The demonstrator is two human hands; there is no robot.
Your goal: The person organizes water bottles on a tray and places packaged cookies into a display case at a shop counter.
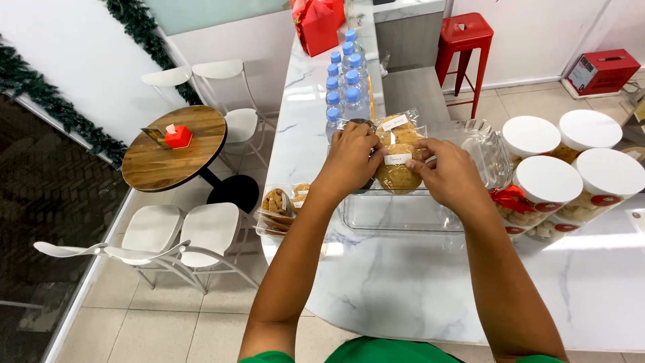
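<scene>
At frame centre, over clear tray (403,215): left hand (349,158) and right hand (447,176), fingers closed on bagged cookie (398,171), seemingly placing it; careful lowering needed.

White grey-veined marble worktop (403,282), golden-brown cookies in a clear packet (398,168), blue-capped bottles (346,84), white-lidded jars (547,185) with red ribbon, red stool (463,40) at upper right.

Clear-wrapped brown cookie packs (398,161), white labels, held upright over clear plastic tray (403,215) on marble counter.
</scene>
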